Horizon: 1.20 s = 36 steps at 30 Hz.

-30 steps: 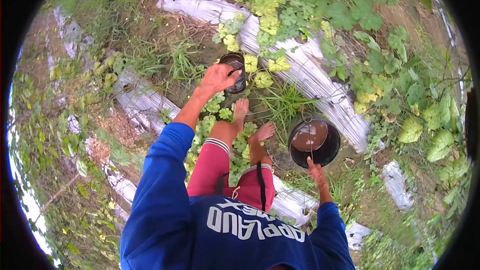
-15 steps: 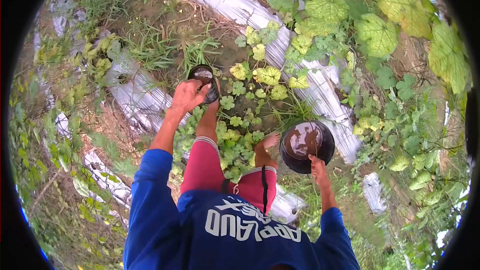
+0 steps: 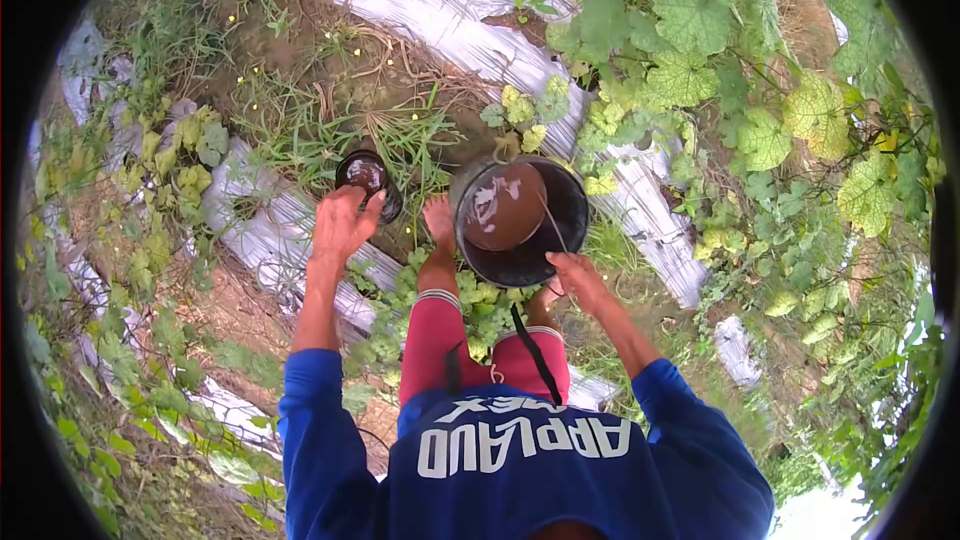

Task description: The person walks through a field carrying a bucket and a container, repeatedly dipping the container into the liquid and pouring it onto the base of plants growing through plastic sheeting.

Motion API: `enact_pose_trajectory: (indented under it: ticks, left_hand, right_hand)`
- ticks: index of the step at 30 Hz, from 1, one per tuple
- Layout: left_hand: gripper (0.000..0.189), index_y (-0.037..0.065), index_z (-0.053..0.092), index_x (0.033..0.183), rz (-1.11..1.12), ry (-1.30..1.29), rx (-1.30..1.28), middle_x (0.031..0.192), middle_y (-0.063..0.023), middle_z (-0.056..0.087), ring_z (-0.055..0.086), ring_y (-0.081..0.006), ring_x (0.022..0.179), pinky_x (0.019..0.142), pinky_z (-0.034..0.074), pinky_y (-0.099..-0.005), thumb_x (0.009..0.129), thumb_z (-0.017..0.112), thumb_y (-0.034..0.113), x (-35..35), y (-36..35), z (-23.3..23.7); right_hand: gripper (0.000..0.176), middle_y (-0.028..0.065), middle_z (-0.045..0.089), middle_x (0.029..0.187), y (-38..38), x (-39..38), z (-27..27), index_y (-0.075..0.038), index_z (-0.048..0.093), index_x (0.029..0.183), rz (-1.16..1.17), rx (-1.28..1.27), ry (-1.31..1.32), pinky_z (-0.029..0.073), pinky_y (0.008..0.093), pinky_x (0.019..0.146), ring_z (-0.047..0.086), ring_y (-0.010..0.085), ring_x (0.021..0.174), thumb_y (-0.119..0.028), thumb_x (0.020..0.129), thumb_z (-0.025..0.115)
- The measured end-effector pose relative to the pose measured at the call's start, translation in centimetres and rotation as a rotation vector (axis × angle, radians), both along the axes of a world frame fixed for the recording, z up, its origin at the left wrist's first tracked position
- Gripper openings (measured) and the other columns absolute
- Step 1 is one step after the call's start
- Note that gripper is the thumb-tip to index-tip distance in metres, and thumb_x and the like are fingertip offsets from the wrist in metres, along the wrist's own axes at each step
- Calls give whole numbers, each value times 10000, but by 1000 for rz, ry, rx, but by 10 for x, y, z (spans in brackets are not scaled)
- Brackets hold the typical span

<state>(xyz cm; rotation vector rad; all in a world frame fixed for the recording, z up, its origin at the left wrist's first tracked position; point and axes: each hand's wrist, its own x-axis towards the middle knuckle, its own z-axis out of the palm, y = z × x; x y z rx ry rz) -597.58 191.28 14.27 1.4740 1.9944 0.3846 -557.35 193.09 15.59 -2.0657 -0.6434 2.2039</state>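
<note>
My left hand (image 3: 342, 223) is closed on the edge of a small dark cup (image 3: 391, 204), which has brown liquid (image 3: 364, 176) inside. The cup is over grass, to the left of my bare foot. In my right hand (image 3: 577, 275) is the thin handle of a black bucket (image 3: 568, 225). Brown, muddy-looking liquid (image 3: 507, 208) shows in the bucket, with pale reflections on its surface. The bucket is in front of my legs and hides part of the leaves and ground beneath it.
Strips of silvery plastic sheeting (image 3: 460, 25) run diagonally across the ground on both sides. Leafy vines (image 3: 740, 120), some yellowing, crowd the right. Grass (image 3: 300, 120) and bare soil lie ahead, with low green plants around my feet.
The bucket has swung left and forward with my right hand, to in front of my legs. My left hand and the cup have shifted slightly left and lower in view. My feet have moved.
</note>
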Motion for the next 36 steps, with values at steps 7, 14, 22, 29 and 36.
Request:
enact_pose_trajectory:
  ticks: [7, 14, 22, 29, 36]
  left_hand:
    - [320, -34, 564, 686, -36, 42, 172, 703, -208, 586, 579, -412, 654, 588, 440, -475, 816, 697, 227, -36, 37, 37]
    - [280, -44, 587, 727, -227, 124, 254, 699, -190, 572, 555, -392, 636, 558, 427, -426, 831, 716, 181, -30, 101, 89]
    - [190, -49, 634, 819, -259, 31, 310, 747, -182, 612, 577, -346, 652, 591, 438, -405, 833, 711, 124, 23, 133, 70]
    - [204, -36, 599, 753, -374, -119, 203, 753, -160, 620, 568, -331, 667, 597, 422, -408, 817, 710, 122, 112, 124, 10]
    - [209, 5, 605, 735, -380, -248, 86, 740, -126, 593, 545, -325, 639, 555, 434, -406, 725, 764, 140, 197, 87, -71]
  right_hand:
    - [336, -53, 379, 615, 48, -140, -56, -93, 549, 761, 116, 126, 161, 247, 286, 514, 333, 76, 548, -405, 830, 650]
    - [418, 20, 489, 716, 64, -233, -107, -23, 585, 851, 32, 358, 266, 361, 348, 584, 468, 162, 664, -439, 841, 628]
    - [380, 57, 536, 775, 93, -151, -150, -30, 573, 892, 406, 698, 297, 402, 342, 644, 499, 169, 713, -407, 876, 613]
    - [263, 126, 564, 921, 243, -4, -210, -53, 589, 929, 856, 936, -222, 460, 426, 842, 551, 296, 968, -300, 844, 563]
    - [279, 119, 561, 974, 432, 10, -236, -60, 585, 923, 1518, 1113, -481, 444, 450, 905, 551, 315, 1004, -329, 903, 515]
